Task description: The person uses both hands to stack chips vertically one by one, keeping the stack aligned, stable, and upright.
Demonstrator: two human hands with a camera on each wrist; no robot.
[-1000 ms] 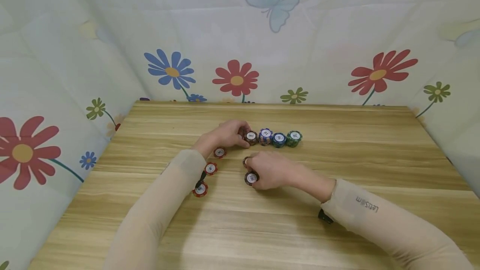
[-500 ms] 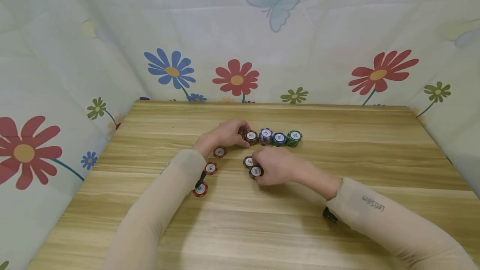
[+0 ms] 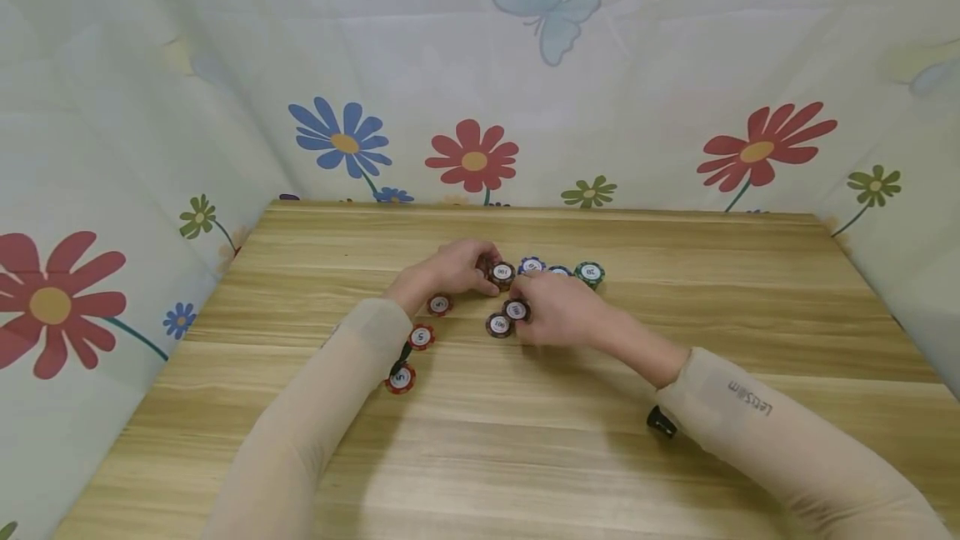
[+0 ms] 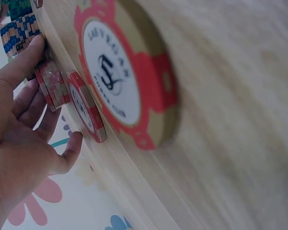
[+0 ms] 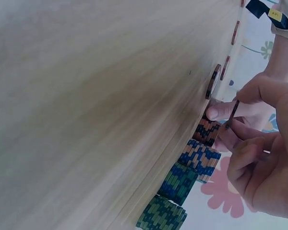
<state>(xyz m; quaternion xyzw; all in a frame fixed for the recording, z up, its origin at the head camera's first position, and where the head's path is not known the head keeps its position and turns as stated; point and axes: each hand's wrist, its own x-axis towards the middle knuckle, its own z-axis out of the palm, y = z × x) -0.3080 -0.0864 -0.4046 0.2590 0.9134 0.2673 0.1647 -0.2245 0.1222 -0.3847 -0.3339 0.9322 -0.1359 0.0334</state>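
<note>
Dark chip (image 3: pixel 516 310) between right-hand fingers (image 5: pixel 255 91)

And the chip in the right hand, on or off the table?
Off: the right wrist view shows the chip pinched in the right hand, apart from the table.

In the head view, the right hand (image 3: pixel 558 309) partly hides the two blue chip stacks (image 3: pixel 532 264), while the left sleeve (image 3: pixel 300 432) and right sleeve (image 3: pixel 780 436) leave the bottom edge.

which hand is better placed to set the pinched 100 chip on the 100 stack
Probably the right hand: it pinches that 100 chip nearby; the left hand is at the 100 stack.
</note>
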